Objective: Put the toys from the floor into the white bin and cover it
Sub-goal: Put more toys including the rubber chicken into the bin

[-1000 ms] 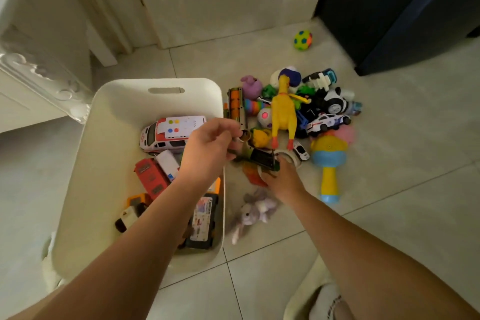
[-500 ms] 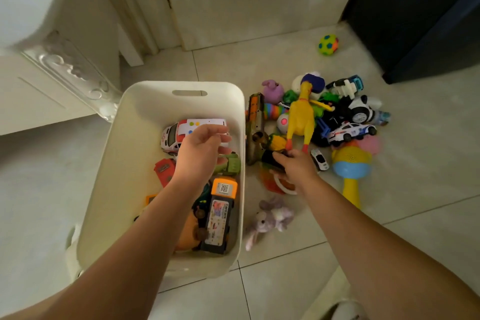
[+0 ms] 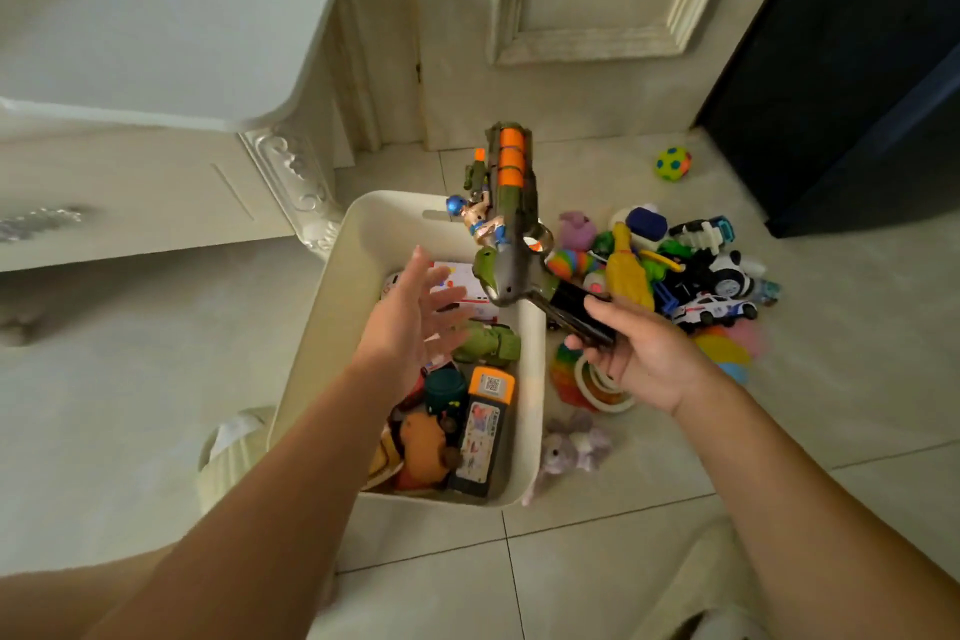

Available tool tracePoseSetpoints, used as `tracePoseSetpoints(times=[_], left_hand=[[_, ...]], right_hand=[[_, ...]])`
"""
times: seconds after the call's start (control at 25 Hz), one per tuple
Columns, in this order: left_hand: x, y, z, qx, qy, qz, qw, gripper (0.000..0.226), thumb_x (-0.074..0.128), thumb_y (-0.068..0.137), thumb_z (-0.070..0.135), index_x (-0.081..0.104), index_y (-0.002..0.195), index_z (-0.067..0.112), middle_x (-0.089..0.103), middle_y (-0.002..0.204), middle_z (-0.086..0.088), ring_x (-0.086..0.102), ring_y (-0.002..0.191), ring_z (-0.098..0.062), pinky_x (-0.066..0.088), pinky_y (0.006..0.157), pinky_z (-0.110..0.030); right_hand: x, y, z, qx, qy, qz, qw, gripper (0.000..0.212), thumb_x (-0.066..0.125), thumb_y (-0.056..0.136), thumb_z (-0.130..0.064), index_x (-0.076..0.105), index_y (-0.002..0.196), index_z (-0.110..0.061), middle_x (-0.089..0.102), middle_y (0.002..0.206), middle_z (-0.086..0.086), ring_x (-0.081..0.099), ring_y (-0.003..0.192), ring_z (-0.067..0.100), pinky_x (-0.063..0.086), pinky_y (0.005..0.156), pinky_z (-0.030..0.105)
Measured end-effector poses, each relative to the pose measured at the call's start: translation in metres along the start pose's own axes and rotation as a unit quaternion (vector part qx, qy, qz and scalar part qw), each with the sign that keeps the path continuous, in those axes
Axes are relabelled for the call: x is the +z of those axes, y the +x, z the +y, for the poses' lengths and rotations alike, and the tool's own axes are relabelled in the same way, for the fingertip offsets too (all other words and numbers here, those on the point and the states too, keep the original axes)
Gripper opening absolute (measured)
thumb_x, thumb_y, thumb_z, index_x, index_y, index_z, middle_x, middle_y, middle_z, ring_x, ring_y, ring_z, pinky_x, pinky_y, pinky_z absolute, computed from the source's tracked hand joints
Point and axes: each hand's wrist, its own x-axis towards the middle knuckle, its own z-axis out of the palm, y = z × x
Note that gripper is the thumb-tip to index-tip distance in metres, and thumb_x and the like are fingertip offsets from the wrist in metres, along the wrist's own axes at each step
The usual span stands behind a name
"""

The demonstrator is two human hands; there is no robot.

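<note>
The white bin (image 3: 332, 338) stands on the tiled floor and holds several toys, among them an ambulance (image 3: 457, 291), a green truck (image 3: 491, 343) and an orange-topped box toy (image 3: 485, 426). My right hand (image 3: 631, 353) grips the black handle of a green toy gun (image 3: 511, 224) with orange darts, lifted over the bin's right rim. My left hand (image 3: 410, 322) hovers over the bin with fingers spread, holding nothing. Right of the bin lies a pile of toys: a yellow rubber chicken (image 3: 626, 270), a police car (image 3: 714, 309), a panda vehicle (image 3: 732, 273).
A small plush bunny (image 3: 571, 447) lies by the bin's near right corner. A green spotted ball (image 3: 672, 164) sits farther back near a dark cabinet (image 3: 852, 68). A white carved furniture piece (image 3: 156, 68) stands left of the bin, a door panel (image 3: 587, 16) behind.
My right hand has lifted the toy gun off the floor and brought it over the bin's rim. My left hand let go of a small toy and opened.
</note>
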Motion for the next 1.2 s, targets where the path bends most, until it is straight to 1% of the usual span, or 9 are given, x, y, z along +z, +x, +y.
tracePoseSetpoints(times=[0.08, 0.16, 0.32, 0.48, 0.6, 0.72, 0.84, 0.96, 1.2], left_hand=[[-0.019, -0.007, 0.008, -0.005, -0.086, -0.048, 0.995, 0.061, 0.045, 0.089, 0.063, 0.055, 0.126, 0.016, 0.068, 0.118, -0.011, 0.066, 0.108, -0.030, 0.050, 0.095, -0.049], [-0.035, -0.012, 0.012, -0.002, -0.108, -0.051, 0.993, 0.044, 0.057, 0.091, 0.043, 0.056, 0.124, 0.015, 0.071, 0.112, -0.013, 0.069, 0.101, -0.030, 0.055, 0.087, -0.047], [-0.049, -0.010, 0.006, -0.006, 0.074, 0.020, 0.997, 0.049, 0.073, 0.082, 0.017, 0.051, 0.126, 0.019, 0.070, 0.106, -0.011, 0.072, 0.087, -0.026, 0.060, 0.069, -0.040], [-0.027, -0.005, -0.013, 0.006, 0.254, -0.003, 0.967, 0.080, 0.080, 0.075, 0.031, 0.035, 0.141, 0.031, 0.063, 0.118, -0.002, 0.069, 0.092, -0.020, 0.061, 0.074, -0.038], [0.003, 0.003, -0.039, 0.020, 0.376, -0.070, 0.924, 0.082, 0.074, 0.080, 0.035, 0.026, 0.147, 0.032, 0.059, 0.120, 0.004, 0.064, 0.092, -0.011, 0.060, 0.074, -0.031], [0.022, 0.011, -0.057, -0.054, 0.335, -0.149, 0.929, 0.081, 0.068, 0.086, 0.021, 0.020, 0.147, 0.044, 0.051, 0.136, -0.002, 0.062, 0.106, -0.025, 0.061, 0.077, -0.045], [0.022, 0.015, -0.060, -0.083, 0.334, -0.154, 0.926, 0.086, 0.069, 0.086, 0.017, 0.017, 0.149, 0.041, 0.041, 0.146, -0.002, 0.061, 0.108, -0.026, 0.061, 0.077, -0.045], [0.021, 0.018, -0.058, -0.078, 0.390, -0.158, 0.904, 0.087, 0.072, 0.083, 0.029, 0.018, 0.150, 0.039, 0.039, 0.150, -0.001, 0.060, 0.110, -0.025, 0.059, 0.083, -0.044], [0.011, 0.024, -0.055, -0.100, 0.351, -0.130, 0.922, 0.077, 0.067, 0.080, 0.054, 0.033, 0.145, 0.030, 0.055, 0.127, 0.000, 0.059, 0.107, -0.020, 0.057, 0.085, -0.041]], right_hand=[[0.030, 0.000, -0.005, 0.015, -0.078, -0.052, 0.996, 0.017, 0.060, 0.085, -0.011, 0.061, 0.099, -0.002, 0.071, 0.082, 0.015, 0.069, 0.058, 0.020, 0.055, 0.046, 0.020], [0.056, 0.003, 0.004, 0.061, -0.181, -0.093, 0.977, 0.014, 0.062, 0.087, -0.007, 0.061, 0.100, -0.002, 0.072, 0.085, 0.015, 0.071, 0.069, 0.024, 0.061, 0.061, 0.028], [0.076, 0.027, 0.045, 0.041, -0.475, -0.027, 0.879, 0.032, 0.064, 0.089, -0.025, 0.059, 0.120, -0.021, 0.065, 0.107, -0.002, 0.062, 0.097, 0.016, 0.052, 0.093, 0.038], [0.072, 0.045, 0.043, -0.106, -0.415, 0.151, 0.891, 0.029, 0.051, 0.093, -0.019, 0.056, 0.120, -0.029, 0.065, 0.109, -0.001, 0.064, 0.096, 0.015, 0.054, 0.087, 0.038], [0.064, 0.045, 0.030, -0.156, -0.369, 0.211, 0.892, 0.027, 0.049, 0.092, -0.012, 0.058, 0.115, -0.022, 0.068, 0.098, 0.003, 0.068, 0.086, 0.015, 0.056, 0.086, 0.041], [0.053, 0.041, 0.025, -0.170, -0.377, 0.226, 0.882, 0.026, 0.048, 0.093, -0.010, 0.059, 0.114, -0.021, 0.068, 0.094, 0.002, 0.067, 0.085, 0.018, 0.058, 0.082, 0.041], [0.040, 0.043, 0.030, -0.183, -0.375, 0.245, 0.875, 0.024, 0.049, 0.092, -0.012, 0.062, 0.109, -0.022, 0.068, 0.095, -0.001, 0.066, 0.085, 0.016, 0.057, 0.082, 0.040], [0.031, 0.046, 0.036, -0.181, -0.391, 0.269, 0.861, 0.027, 0.045, 0.093, -0.011, 0.064, 0.108, -0.023, 0.068, 0.100, -0.001, 0.065, 0.088, 0.017, 0.056, 0.080, 0.038], [-0.041, 0.050, 0.026, -0.049, -0.180, 0.352, 0.917, 0.022, 0.040, 0.097, -0.006, 0.060, 0.102, -0.014, 0.055, 0.070, 0.005, 0.052, 0.051, 0.013, 0.043, 0.050, 0.026]])
